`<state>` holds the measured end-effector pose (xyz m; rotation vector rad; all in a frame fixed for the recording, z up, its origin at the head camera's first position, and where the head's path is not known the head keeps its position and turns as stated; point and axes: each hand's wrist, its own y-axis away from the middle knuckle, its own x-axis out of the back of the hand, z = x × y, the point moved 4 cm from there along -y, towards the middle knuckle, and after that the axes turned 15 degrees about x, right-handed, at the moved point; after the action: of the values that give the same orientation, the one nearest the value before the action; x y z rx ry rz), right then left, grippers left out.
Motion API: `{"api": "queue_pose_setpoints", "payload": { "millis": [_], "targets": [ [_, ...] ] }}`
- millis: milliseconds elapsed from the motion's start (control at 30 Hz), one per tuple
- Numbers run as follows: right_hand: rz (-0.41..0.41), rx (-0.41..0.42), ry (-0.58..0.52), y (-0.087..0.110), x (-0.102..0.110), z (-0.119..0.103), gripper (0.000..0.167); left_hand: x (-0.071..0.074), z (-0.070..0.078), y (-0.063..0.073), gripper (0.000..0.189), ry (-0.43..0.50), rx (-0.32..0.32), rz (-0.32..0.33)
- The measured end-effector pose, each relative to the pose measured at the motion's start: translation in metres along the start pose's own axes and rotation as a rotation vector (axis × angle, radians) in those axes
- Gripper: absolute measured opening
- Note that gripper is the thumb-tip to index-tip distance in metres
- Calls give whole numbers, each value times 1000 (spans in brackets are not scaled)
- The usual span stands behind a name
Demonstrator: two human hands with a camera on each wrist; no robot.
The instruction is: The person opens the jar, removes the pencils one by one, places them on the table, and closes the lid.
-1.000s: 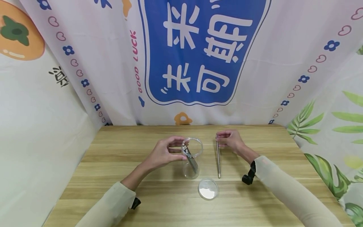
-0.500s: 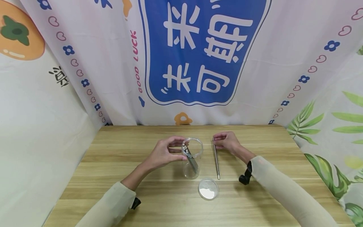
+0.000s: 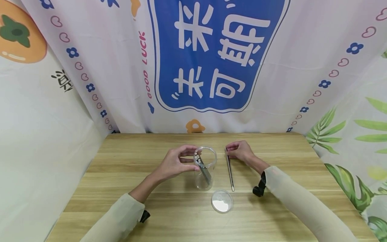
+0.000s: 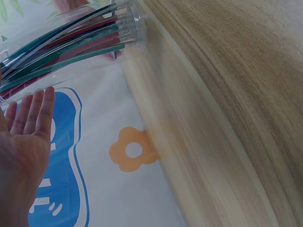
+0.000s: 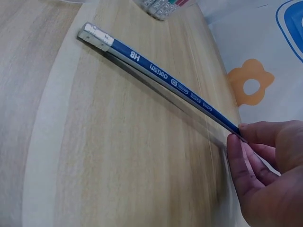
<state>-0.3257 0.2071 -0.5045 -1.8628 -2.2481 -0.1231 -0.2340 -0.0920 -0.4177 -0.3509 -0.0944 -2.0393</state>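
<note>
My left hand (image 3: 173, 164) grips a tall clear plastic jar (image 3: 211, 169) near its rim, thumb on the near side and fingers on the far side. Inside lean several pencils (image 4: 64, 52) in green, red and blue, their metal-and-white ends at the mouth in the head view. To the right of the jar, my right hand (image 3: 242, 151) pinches one blue-and-silver HB pencil (image 5: 173, 85) by its far end between thumb and fingertips. The pencil's white eraser end points toward the near side of the table, close over the wood.
A round clear lid (image 3: 222, 201) lies flat on the wooden table (image 3: 169, 215), just nearer than the jar. Printed cloth curtains (image 3: 272, 114) hang behind the table's far edge and along both sides.
My right hand has moved slightly left toward the jar with the pencil, whose far end has swung left. The left hand and jar stay in place.
</note>
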Motion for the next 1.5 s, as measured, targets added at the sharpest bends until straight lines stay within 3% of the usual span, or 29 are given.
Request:
{"api": "queue_pose_setpoints", "payload": {
  "millis": [633,1200,1500],
  "targets": [
    [-18,-26,194,-3,-5,-5,30,1,0,-1,61,-13,1,7],
    [-51,46,306,1,-6,-7,26,2,-1,0,61,-3,2,1],
    [-52,85,296,8,-4,-12,28,1,-1,-1,61,-12,3,3]
  ]
}}
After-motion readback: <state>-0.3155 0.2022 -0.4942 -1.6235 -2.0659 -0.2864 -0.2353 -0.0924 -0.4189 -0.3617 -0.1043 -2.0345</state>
